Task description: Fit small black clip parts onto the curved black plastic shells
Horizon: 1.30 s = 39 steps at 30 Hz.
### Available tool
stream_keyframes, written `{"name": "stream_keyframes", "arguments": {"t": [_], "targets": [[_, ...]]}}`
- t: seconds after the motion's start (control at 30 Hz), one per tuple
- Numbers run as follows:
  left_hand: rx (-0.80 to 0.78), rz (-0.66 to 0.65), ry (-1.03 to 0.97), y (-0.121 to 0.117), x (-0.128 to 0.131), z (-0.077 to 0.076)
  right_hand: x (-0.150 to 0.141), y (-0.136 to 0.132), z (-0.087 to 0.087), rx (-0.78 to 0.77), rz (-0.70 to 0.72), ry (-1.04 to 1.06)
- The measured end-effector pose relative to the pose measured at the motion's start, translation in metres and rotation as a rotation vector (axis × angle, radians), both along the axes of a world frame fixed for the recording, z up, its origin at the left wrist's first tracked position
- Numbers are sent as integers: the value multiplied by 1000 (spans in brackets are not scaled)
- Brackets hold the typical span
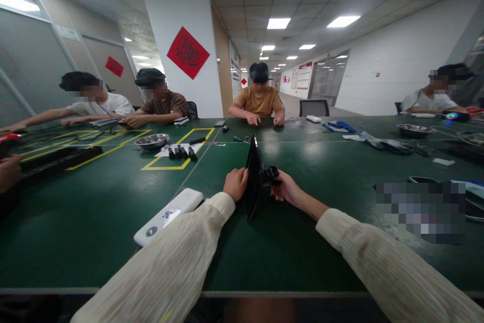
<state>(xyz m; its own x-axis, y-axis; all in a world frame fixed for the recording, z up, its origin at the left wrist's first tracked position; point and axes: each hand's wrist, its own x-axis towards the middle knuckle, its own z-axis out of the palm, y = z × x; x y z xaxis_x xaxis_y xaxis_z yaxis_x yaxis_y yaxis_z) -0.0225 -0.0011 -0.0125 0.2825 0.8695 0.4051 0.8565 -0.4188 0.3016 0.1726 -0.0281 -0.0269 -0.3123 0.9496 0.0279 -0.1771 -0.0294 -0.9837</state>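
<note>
A flat black panel stands on edge on the green table, seen nearly edge-on in front of me. My left hand is closed on its left side. My right hand is closed on a small black part that sticks out from the panel's right face. Both arms wear cream ribbed sleeves.
A white power bank lies by my left forearm. Further off are a metal bowl, small black parts inside yellow tape lines, and tools. Several people sit around the table. A blurred patch lies at right.
</note>
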Motion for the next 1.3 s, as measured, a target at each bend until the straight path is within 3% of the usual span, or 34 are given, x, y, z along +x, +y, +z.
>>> {"name": "stream_keyframes", "arguments": {"t": [0.27, 0.67, 1.1, 1.3], "targets": [[39, -44, -51, 4, -1, -5, -1, -1, 1, 4, -5, -4], [19, -80, -19, -3, -2, -1, 0, 4, -4, 13, -10, -4], [-47, -33, 34, -9, 1, 6, 0, 0, 1, 16, -13, -14], [-40, -78, 70, -6, 0, 5, -2, -1, 3, -12, -20, -31]]}}
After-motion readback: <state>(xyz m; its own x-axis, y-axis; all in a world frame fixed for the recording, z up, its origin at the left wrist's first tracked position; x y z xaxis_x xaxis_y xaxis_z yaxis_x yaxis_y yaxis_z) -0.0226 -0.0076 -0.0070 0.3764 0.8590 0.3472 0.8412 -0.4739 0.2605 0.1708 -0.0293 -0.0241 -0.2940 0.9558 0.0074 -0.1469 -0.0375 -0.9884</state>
